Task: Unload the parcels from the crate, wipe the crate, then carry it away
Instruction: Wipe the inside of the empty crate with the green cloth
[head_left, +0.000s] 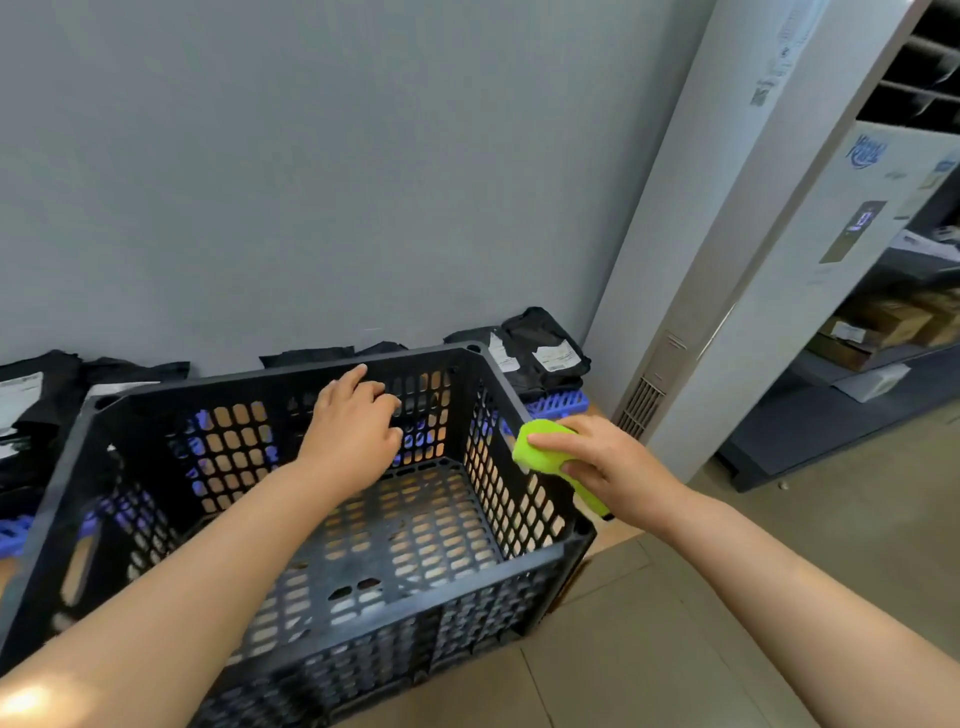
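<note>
There is one black crate (332, 597) and one green cloth (540, 447). Two hands show, the left hand (353, 431) and the right hand (608, 462). Black parcels (540, 353) lie along the wall (311, 182): two beyond the crate's far right corner, one behind its far edge, and at least two past its left edge, where overlap hides the exact number. Two stretches of blue pallet (558, 402) are visible. One white air conditioner (727, 260) stands at the right. At least three cardboard boxes (893, 317) sit on one shelf (810, 366).
</note>
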